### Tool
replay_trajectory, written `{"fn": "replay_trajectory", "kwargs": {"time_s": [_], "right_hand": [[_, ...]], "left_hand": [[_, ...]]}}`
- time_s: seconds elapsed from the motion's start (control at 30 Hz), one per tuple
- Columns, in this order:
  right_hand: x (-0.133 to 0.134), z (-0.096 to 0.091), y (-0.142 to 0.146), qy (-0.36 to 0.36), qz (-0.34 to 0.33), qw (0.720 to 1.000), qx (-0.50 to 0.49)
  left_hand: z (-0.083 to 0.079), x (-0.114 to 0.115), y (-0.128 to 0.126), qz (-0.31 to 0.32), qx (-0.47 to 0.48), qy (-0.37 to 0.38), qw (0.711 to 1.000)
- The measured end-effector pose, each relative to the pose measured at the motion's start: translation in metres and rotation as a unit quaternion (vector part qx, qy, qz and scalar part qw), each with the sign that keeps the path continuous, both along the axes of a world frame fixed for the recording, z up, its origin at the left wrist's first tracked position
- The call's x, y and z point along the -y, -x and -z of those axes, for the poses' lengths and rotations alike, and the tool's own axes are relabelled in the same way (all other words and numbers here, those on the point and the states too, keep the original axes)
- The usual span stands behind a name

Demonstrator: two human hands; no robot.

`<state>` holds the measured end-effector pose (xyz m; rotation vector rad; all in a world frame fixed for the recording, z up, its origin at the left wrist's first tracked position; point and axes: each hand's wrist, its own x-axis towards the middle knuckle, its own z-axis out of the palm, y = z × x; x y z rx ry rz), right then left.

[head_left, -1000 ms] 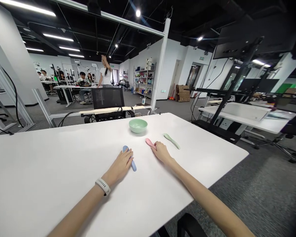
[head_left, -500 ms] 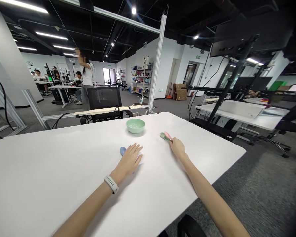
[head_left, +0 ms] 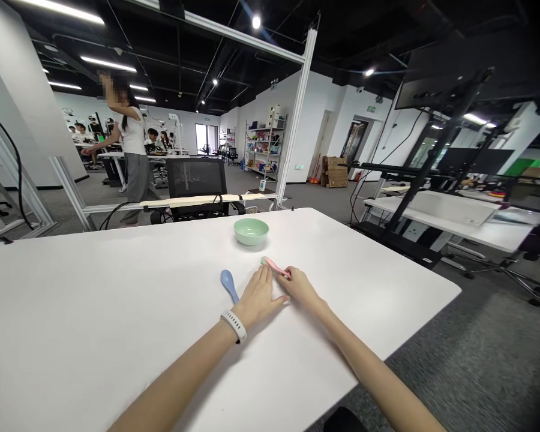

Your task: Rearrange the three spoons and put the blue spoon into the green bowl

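My right hand (head_left: 300, 285) grips the handle end of a pink plastic spoon (head_left: 275, 265), whose bowl points left toward the pale green ceramic bowl (head_left: 251, 231). A sliver of a pale green spoon (head_left: 263, 261) shows at the pink spoon's far end, and the rest of it is hidden. My left hand (head_left: 260, 294) lies open on the white table (head_left: 94, 312), its fingertips close to the pink spoon. A blue plastic spoon (head_left: 228, 285) rests just left of that hand, untouched.
A black office chair (head_left: 196, 177) and a metal frame stand beyond the table's far edge. A person (head_left: 132, 141) walks in the background, with others seated further back. The table's right edge (head_left: 405, 330) drops to a grey carpet floor.
My right hand has lifted the pink spoon and moved left, nearer the bowl. The green spoon has gone from its earlier spot. My left hand has moved right, off the blue spoon.
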<state>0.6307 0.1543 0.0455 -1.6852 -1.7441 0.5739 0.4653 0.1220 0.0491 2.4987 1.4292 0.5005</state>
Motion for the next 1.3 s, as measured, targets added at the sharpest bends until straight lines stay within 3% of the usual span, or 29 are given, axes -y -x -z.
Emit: {"fn": "replay_trajectory", "kwargs": {"time_s": [0.3, 0.5, 0.63, 0.93, 1.3], "right_hand": [[-0.032, -0.018, -0.057, -0.024, 0.102, 0.994, -0.024], [-0.042, 0.005, -0.086, -0.046, 0.11, 0.993, 0.003], [-0.047, 0.017, -0.089, -0.087, 0.115, 0.99, 0.007], [-0.052, 0.021, -0.087, -0.104, 0.117, 0.987, 0.023], [-0.049, 0.026, -0.096, -0.113, 0.076, 0.991, 0.002]], "left_hand": [[0.018, -0.012, -0.027, -0.027, 0.005, -0.011, 1.0], [0.019, -0.005, -0.031, -0.035, 0.016, -0.016, 0.999], [0.015, -0.003, -0.039, -0.058, 0.024, -0.018, 0.998], [0.01, -0.006, -0.061, -0.085, 0.012, -0.015, 0.996], [0.0, 0.003, -0.05, -0.061, -0.001, -0.018, 0.998]]}}
